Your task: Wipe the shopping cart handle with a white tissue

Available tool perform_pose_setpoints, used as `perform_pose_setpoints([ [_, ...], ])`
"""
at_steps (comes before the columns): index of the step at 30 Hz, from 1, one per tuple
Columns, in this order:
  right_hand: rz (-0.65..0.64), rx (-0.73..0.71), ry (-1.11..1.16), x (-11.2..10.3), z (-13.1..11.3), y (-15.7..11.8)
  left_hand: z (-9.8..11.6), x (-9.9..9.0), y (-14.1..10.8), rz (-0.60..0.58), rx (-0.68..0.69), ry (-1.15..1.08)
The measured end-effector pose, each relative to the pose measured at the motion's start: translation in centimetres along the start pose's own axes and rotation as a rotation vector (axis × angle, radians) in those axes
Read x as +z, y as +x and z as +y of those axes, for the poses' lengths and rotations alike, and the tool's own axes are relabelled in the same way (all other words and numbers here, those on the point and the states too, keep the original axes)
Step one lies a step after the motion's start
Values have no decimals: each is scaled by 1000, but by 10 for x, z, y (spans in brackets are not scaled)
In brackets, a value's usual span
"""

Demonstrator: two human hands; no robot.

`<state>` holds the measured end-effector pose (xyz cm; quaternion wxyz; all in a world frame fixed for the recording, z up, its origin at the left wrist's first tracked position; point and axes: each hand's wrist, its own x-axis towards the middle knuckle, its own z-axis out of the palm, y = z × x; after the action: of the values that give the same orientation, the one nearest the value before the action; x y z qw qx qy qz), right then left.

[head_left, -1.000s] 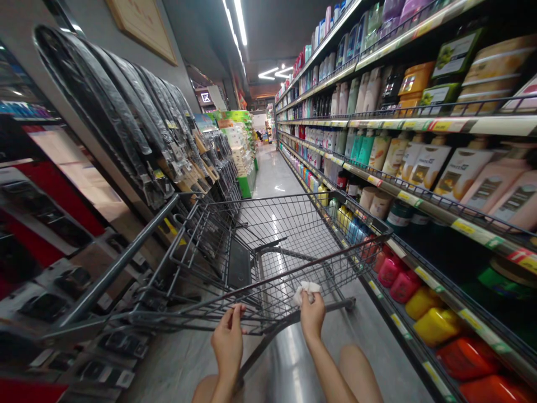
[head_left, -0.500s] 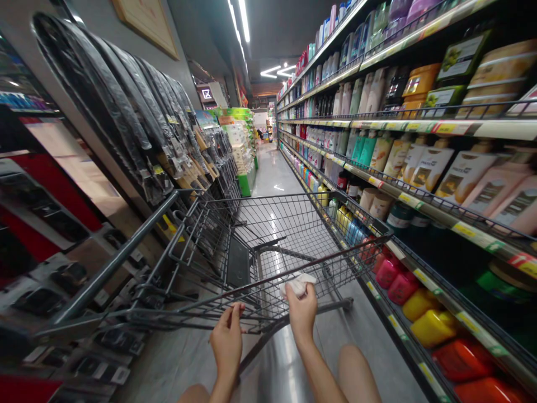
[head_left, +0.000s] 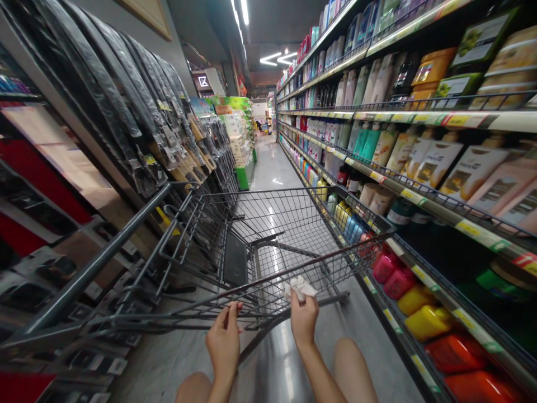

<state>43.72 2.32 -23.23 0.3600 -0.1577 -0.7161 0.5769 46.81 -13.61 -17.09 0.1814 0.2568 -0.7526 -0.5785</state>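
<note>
A dark wire shopping cart [head_left: 268,195] stands sideways in front of me, with no goods visible in its basket. My right hand [head_left: 305,322] pinches a crumpled white tissue [head_left: 301,288] against or just before the near side mesh; contact with the wires is not clear. My left hand [head_left: 224,336] is closed, its thumb and fingers drawn together close to the lower wires of the same side. Whether anything lies between those fingertips is hidden. The cart's push handle [head_left: 100,257] is off to the left.
On the right, shelves [head_left: 470,118] hold rows of bottles and jars, with yellow bottles [head_left: 428,321] low down near the cart. Plastic-wrapped dark goods [head_left: 121,73] hang at left. A grey floor aisle [head_left: 268,162] runs ahead past green-based stacked packs [head_left: 241,140].
The tissue has shifted slightly right and now looks more spread out, with my right hand a little lower. My left hand stays nearly in place. The view has moved slightly.
</note>
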Motion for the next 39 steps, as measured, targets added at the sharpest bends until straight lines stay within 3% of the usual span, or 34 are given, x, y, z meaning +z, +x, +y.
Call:
perform_pose_setpoints([
  [6,-61,-47,-69,-4,22,-3,4,-1,-1,-1,-3,16],
  [15,-220,-55,-172,-18,28,6,-4,1,2,8,15,-32],
  [18,-172,127,-151,-24,41,0,-8,1,3,-3,37,-44],
  [20,-144,381,-60,-21,50,-8,-11,1,3,-10,44,-53],
  [23,-127,781,199,-5,50,-19,-14,1,4,-15,54,-66],
  [25,-102,896,368,8,42,-24,-14,1,3,-14,62,-70],
  [28,-69,907,497,23,22,-28,-12,1,3,-16,65,-61],
  [32,-59,883,546,24,0,-33,-7,1,0,-25,43,-47],
  [39,-233,737,495,23,-26,-37,-1,-1,-3,-27,24,-16],
])
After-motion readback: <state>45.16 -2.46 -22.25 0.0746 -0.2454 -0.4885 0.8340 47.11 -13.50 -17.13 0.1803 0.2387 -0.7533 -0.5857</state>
